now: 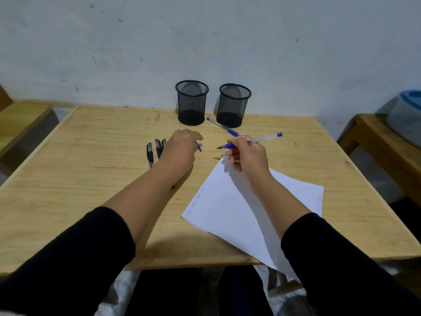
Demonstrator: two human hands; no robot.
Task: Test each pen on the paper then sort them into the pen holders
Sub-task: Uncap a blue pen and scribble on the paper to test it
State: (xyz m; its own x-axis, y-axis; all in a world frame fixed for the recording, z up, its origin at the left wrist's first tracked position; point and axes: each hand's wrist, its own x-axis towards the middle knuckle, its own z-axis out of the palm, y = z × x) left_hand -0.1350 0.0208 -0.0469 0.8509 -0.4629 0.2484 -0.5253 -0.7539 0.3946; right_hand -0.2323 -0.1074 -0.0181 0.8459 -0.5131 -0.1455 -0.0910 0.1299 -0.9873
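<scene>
Far left we saw a second wooden surface [20,117] at the frame edge, apart from the main worktop [91,179]. On the worktop, left of centre, three black pens [156,150] lay side by side, near-parallel, tips toward us; the rightmost one was partly hidden by the left hand [182,148]. That hand was palm down over the pens' right side, fingers curled, with a blue pen cap [198,147] sticking out from under the fingertips; we could not tell exactly how it was pinched. Behind, against the wall, two black mesh pen holders stood upright just beside each other, not touching: left holder [191,102] and right holder [234,105], both looking empty. A clear pen with blue grip [222,126] lay diagonally on the worktop just in front of the right holder, its near end running behind the right hand. The right hand [247,156] held a second clear blue pen [250,140] pinched between thumb and fingers, uncapped tip pointing left, tail end up and right, tip above bare worktop just off the paper's far corner. The white paper [227,210] lay skewed under the right forearm, near corner overhanging the worktop edge, with a few small blue scribbles along its left edge. Both forearms wore black sleeves [341,258]. Far right we saw another wooden bench [376,137] carrying a blue-lidded container [407,112].
</scene>
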